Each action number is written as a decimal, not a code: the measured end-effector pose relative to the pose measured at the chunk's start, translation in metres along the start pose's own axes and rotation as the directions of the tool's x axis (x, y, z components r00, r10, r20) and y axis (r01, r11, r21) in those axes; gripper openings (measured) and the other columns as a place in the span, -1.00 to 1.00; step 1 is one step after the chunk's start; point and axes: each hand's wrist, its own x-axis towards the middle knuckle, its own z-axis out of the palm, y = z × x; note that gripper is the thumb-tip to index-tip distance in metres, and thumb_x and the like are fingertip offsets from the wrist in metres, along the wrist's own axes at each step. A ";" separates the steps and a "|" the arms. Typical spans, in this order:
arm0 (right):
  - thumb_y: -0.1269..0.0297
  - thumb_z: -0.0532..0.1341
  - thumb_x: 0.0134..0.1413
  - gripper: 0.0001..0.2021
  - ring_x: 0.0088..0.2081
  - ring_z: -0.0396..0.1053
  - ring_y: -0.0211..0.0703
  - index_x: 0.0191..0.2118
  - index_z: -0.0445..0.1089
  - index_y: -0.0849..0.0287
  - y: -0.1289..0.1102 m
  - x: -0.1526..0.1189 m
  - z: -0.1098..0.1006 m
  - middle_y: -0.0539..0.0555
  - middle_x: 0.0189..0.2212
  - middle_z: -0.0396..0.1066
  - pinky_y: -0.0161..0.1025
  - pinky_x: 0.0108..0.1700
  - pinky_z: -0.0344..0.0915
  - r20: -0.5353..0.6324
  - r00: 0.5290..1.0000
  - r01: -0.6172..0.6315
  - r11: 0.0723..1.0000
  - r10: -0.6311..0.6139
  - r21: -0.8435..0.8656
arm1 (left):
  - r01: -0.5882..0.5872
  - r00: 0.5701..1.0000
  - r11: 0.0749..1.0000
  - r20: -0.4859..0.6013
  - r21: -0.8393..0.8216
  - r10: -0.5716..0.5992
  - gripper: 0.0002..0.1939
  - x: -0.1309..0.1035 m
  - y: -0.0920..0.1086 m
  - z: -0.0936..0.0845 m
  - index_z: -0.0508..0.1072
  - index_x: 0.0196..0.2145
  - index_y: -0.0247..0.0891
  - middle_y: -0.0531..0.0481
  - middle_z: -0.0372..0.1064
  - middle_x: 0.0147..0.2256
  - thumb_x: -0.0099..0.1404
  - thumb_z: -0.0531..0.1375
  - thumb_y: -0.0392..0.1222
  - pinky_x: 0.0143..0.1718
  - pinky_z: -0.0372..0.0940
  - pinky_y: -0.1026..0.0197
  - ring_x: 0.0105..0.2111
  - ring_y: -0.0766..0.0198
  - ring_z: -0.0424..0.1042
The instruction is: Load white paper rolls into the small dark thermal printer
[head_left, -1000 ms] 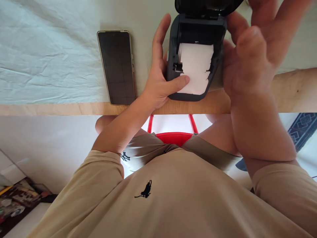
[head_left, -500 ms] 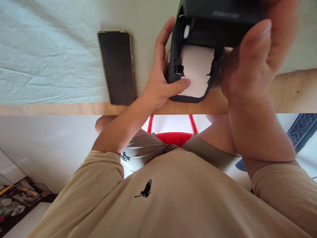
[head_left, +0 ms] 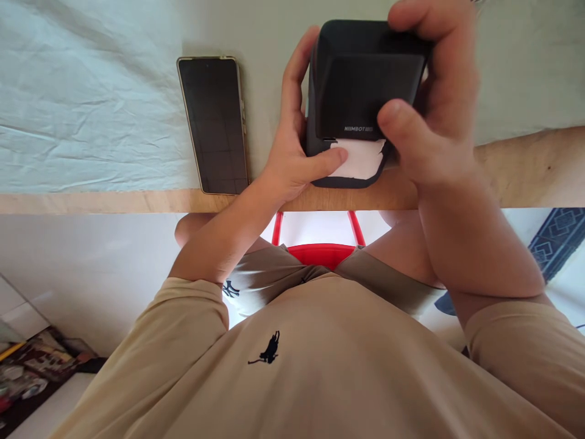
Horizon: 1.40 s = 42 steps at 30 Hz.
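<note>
A black label printer (head_left: 365, 91) marked NIIMBOT is held above the table's near edge, its lid down over the body. White paper (head_left: 363, 160) with a ragged right edge sticks out below the lid. My left hand (head_left: 297, 149) grips the printer's left side, the thumb pressing on the paper and the fingers along the case. My right hand (head_left: 439, 116) is wrapped round the right side, its thumb on the lid and its fingers at the upper right corner. The far side of the printer is hidden.
A dark-screened smartphone (head_left: 214, 125) lies left of the printer on the pale cloth (head_left: 100, 110). The table's bare wooden edge (head_left: 114, 200) runs along the front. Below it is a red stool (head_left: 322, 256) between my legs.
The printer's lid has swung down, with my right hand moving down and left on it, covering the inside and most of the paper. My left hand has hardly moved.
</note>
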 end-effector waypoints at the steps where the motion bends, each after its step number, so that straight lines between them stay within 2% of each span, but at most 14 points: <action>1: 0.11 0.10 -0.06 -0.50 -0.01 0.13 -0.41 0.02 0.10 0.18 0.000 0.001 0.001 0.01 -0.01 0.07 -0.31 0.13 0.23 0.019 0.999 0.029 0.999 -0.028 -0.024 | 0.021 0.997 0.997 -0.071 -0.072 -0.027 -0.45 -0.001 0.002 0.002 0.08 0.13 -0.10 0.07 0.27 0.05 0.19 -0.27 -0.19 -0.25 0.24 0.14 0.04 0.26 0.24; 3: 0.09 0.09 -0.05 -0.51 0.00 0.12 -0.41 0.01 0.08 0.20 0.000 0.002 0.002 0.02 -0.04 0.06 -0.31 0.15 0.21 0.046 0.996 0.080 0.994 -0.076 -0.078 | -0.014 0.993 0.961 -0.119 -0.277 -0.020 -0.48 0.000 0.003 0.008 0.22 0.07 0.01 0.17 0.38 -0.02 0.14 -0.03 -0.31 -0.21 0.29 0.25 0.06 0.23 0.26; 5: 0.08 0.09 -0.05 -0.51 0.00 0.11 -0.41 0.00 0.07 0.18 0.001 0.003 0.003 0.02 -0.04 0.05 -0.30 0.15 0.21 0.057 0.996 0.077 0.994 -0.072 -0.080 | -0.056 0.997 0.901 -0.077 -0.429 0.025 -0.53 0.003 0.001 0.013 0.40 -0.09 0.08 0.22 0.42 -0.06 0.07 0.12 -0.39 -0.15 0.33 0.35 0.11 0.23 0.25; 8: 0.06 0.10 -0.08 -0.51 -0.02 0.14 -0.38 -0.02 0.09 0.17 0.002 0.003 0.002 0.03 -0.04 0.07 -0.28 0.12 0.25 0.055 0.997 0.053 0.997 -0.050 -0.052 | -0.077 0.995 0.854 -0.100 -0.515 0.029 -0.68 0.008 -0.004 0.015 0.47 -0.19 0.00 0.19 0.43 -0.10 0.14 0.10 -0.31 -0.05 0.32 0.32 0.11 0.23 0.28; 10: 0.05 0.12 -0.11 -0.49 0.00 0.15 -0.34 -0.03 0.09 0.18 0.001 0.003 0.002 0.05 -0.04 0.09 -0.26 0.13 0.25 0.060 0.997 0.042 0.998 -0.039 -0.049 | -0.077 0.987 0.854 -0.159 -0.515 -0.007 -0.55 0.010 -0.006 0.011 0.43 -0.09 -0.13 0.21 0.41 -0.17 0.18 -0.08 -0.41 -0.02 0.25 0.24 0.12 0.22 0.25; 11: 0.04 0.12 -0.11 -0.48 0.01 0.16 -0.33 -0.03 0.10 0.18 0.001 0.003 0.002 0.06 -0.04 0.10 -0.25 0.14 0.25 0.063 0.997 0.040 0.998 -0.036 -0.052 | -0.031 0.996 0.867 -0.090 -0.498 -0.017 -0.54 0.010 -0.008 0.008 0.42 -0.08 -0.21 0.23 0.40 -0.17 0.16 -0.10 -0.44 -0.03 0.22 0.20 0.13 0.17 0.19; 12: 0.04 0.13 -0.12 -0.48 0.01 0.15 -0.33 -0.03 0.10 0.18 0.001 0.003 0.002 0.06 -0.04 0.10 -0.25 0.15 0.25 0.064 0.997 0.040 0.997 -0.036 -0.059 | -0.051 0.998 0.890 -0.058 -0.453 0.028 -0.61 0.010 -0.010 0.006 0.47 -0.17 -0.04 0.28 0.45 -0.14 0.13 0.02 -0.37 -0.04 0.26 0.24 0.13 0.18 0.22; 14: 0.04 0.13 -0.11 -0.48 0.03 0.15 -0.33 -0.02 0.10 0.19 0.002 0.003 0.002 0.06 -0.03 0.10 -0.25 0.18 0.23 0.061 0.997 0.041 0.996 -0.037 -0.073 | -0.063 0.997 0.907 0.014 -0.415 0.076 -0.50 0.011 -0.012 0.002 0.34 -0.02 -0.13 0.26 0.34 -0.06 0.22 -0.22 -0.28 -0.03 0.19 0.16 0.18 0.20 0.09; 19: 0.05 0.08 -0.06 -0.52 -0.01 0.16 -0.35 -0.02 0.11 0.17 0.002 0.001 0.001 0.04 -0.03 0.10 -0.27 0.12 0.27 0.034 0.999 0.025 0.997 -0.023 -0.067 | -0.014 0.996 0.881 0.071 -0.474 0.054 -0.75 0.013 -0.012 0.004 0.39 -0.24 0.10 0.18 0.43 -0.09 0.17 0.03 0.08 0.07 0.34 0.08 0.10 0.17 0.29; 23: 0.07 0.01 -0.01 -0.52 -0.02 0.17 -0.36 0.04 0.11 0.16 0.001 -0.002 0.002 0.04 0.03 0.09 -0.31 0.08 0.28 0.011 1.000 0.001 0.999 -0.001 -0.051 | 0.078 0.994 0.857 0.106 -0.509 -0.028 -0.66 0.018 -0.015 0.004 0.39 -0.26 -0.02 0.15 0.41 -0.07 0.23 -0.12 0.06 0.17 0.25 0.07 0.13 0.19 0.25; 27: 0.05 0.02 -0.01 -0.48 -0.02 0.20 -0.39 0.09 0.07 0.09 0.000 -0.003 0.002 -0.04 0.06 0.05 -0.38 -0.02 0.33 -0.048 0.998 0.047 0.997 -0.050 -0.057 | 0.039 0.994 0.887 0.108 -0.459 0.012 -0.65 0.022 -0.028 -0.002 0.42 -0.27 -0.01 0.25 0.31 0.04 0.18 -0.09 0.10 0.27 0.10 0.20 0.22 0.26 0.10; 30: 0.06 0.02 0.01 -0.49 0.06 0.16 -0.37 0.10 0.08 0.09 0.001 -0.002 0.001 -0.05 0.06 0.07 -0.35 0.11 0.27 -0.009 0.997 0.076 0.996 -0.076 -0.054 | 0.067 0.993 0.895 0.114 -0.441 -0.018 -0.64 0.021 -0.029 -0.004 0.43 -0.28 0.00 0.28 0.27 0.08 0.20 -0.10 0.10 0.27 0.10 0.22 0.23 0.28 0.07; 35: 0.07 0.03 0.01 -0.50 0.13 0.09 -0.37 0.10 0.08 0.06 0.003 -0.001 -0.001 -0.07 0.07 0.07 -0.29 0.23 0.17 0.033 0.992 0.124 0.988 -0.122 -0.092 | 0.100 0.995 0.873 0.068 -0.478 -0.076 -0.68 0.018 -0.024 -0.002 0.37 -0.17 0.07 0.24 0.35 0.01 0.18 -0.02 0.10 0.22 0.18 0.11 0.21 0.26 0.12; 42: 0.09 0.03 0.00 -0.46 0.15 0.08 -0.34 0.11 0.04 0.17 0.006 0.000 -0.003 0.01 0.08 0.05 -0.26 0.26 0.14 0.064 0.987 0.151 0.982 -0.144 -0.113 | 0.055 0.998 0.841 0.062 -0.538 -0.026 -0.73 0.018 -0.024 0.000 0.40 -0.21 0.06 0.20 0.44 -0.18 0.20 -0.01 0.04 0.19 0.18 0.12 0.02 0.23 0.31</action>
